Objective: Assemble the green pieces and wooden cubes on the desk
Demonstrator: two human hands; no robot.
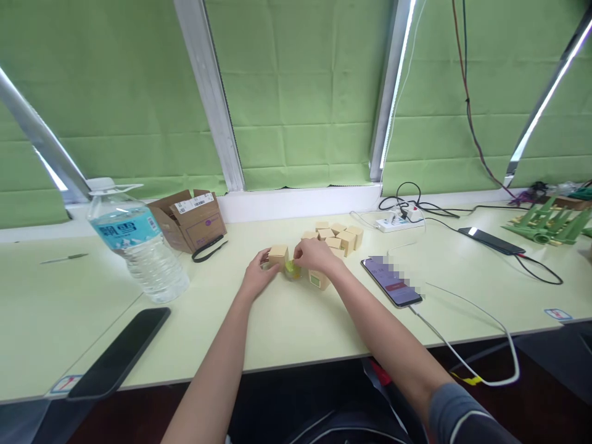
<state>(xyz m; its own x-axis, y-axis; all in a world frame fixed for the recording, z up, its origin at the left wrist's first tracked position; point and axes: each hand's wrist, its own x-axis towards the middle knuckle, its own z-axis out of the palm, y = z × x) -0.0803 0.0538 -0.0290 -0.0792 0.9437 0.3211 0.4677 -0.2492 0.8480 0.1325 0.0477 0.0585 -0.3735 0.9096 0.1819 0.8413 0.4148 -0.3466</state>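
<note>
My left hand (259, 275) curls round a small tan cardboard box (279, 253), thumb on the near side and fingers behind it. Just right of that box is a small, partly see-through yellow-green object (291, 269), whose kind I cannot make out. The fingers of my right hand (317, 253) are pinched together at its upper right edge. Under my right wrist stands another small box with a green label (318, 279), partly covered by the hand. Several more small tan boxes (348, 242) are bunched together behind my right hand.
A large water bottle (139, 246) and an open brown carton (192, 225) with a black strap (209, 250) stand left. A dark phone (121, 351) lies front left. Right are a cabled phone (392, 281), a power strip (400, 223), another phone (491, 240) and green plastic parts (546, 225).
</note>
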